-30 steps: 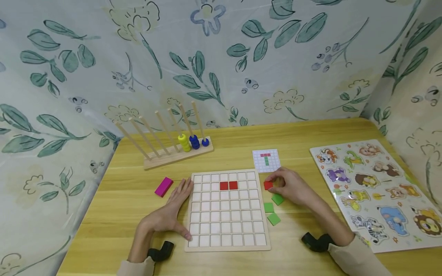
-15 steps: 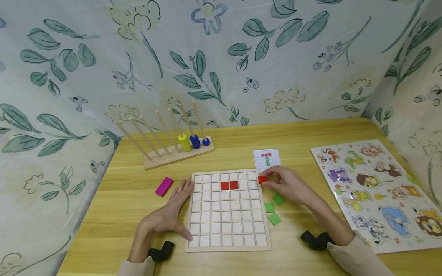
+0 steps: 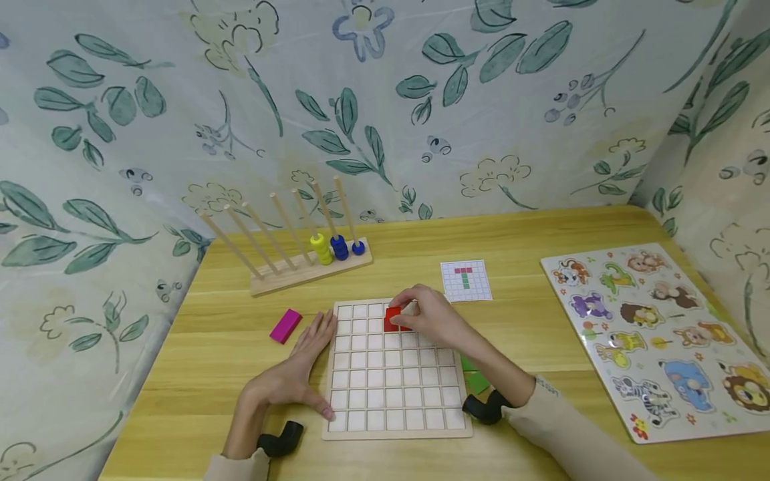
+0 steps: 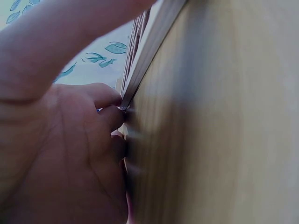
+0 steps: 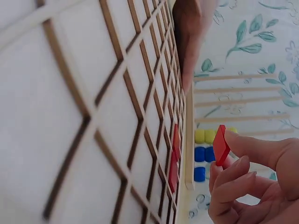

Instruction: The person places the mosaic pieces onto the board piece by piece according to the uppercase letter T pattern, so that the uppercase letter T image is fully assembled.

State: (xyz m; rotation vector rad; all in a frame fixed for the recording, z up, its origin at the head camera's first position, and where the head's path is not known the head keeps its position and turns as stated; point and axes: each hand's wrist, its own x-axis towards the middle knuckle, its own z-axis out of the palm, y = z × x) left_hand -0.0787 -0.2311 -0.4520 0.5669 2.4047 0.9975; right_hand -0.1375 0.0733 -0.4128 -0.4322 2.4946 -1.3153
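Note:
My right hand [image 3: 436, 317] pinches a red square tile [image 5: 221, 145] between thumb and fingers. It hovers above the wooden grid board [image 3: 397, 435], over the second row. Two red tiles [image 5: 173, 173] lie side by side in the board's cells beneath; in the head view the hand and held tile partly cover them. My left hand [image 3: 289, 381] rests along the board's left edge, fingers extended, thumb at the lower left corner. Green tiles [image 3: 478, 383] lie on the table by the board's right edge, partly hidden by the right forearm.
A pattern card [image 3: 466, 280] with a red and green T lies behind the board. At the back left stands a peg rack [image 3: 283, 280] with yellow and blue beads. A magenta block [image 3: 285, 326] lies left. An animal puzzle board [image 3: 658, 341] covers the right side.
My right hand has lifted the red tile from the table right of the board and carried it left over the grid. My left hand has stayed still.

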